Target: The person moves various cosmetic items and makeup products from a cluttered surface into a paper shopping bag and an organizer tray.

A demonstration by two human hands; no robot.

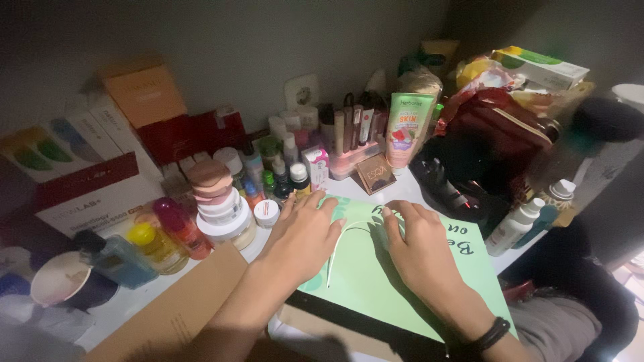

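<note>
A light green paper sheet (376, 281) with dark hand-drawn lettering lies on the white table (141, 295). A curved white strip (345, 234) rises off its middle. My left hand (302, 238) rests palm down on the sheet's left part, fingertips at the strip's top. My right hand (416, 245), with a black band on the wrist, presses fingers down on the sheet just right of the strip. Neither hand clearly grips anything; whether the fingertips pinch the strip is hidden.
Crowded cosmetics ring the sheet: stacked round jars (218, 201), small bottles (282, 177), a green-and-pink tube (408, 127), a small brown box (374, 174), yellow and red bottles (168, 234). Cardboard boxes (141, 94) stand at the back left, a dark red bag (490, 141) at right, brown cardboard (168, 315) in front.
</note>
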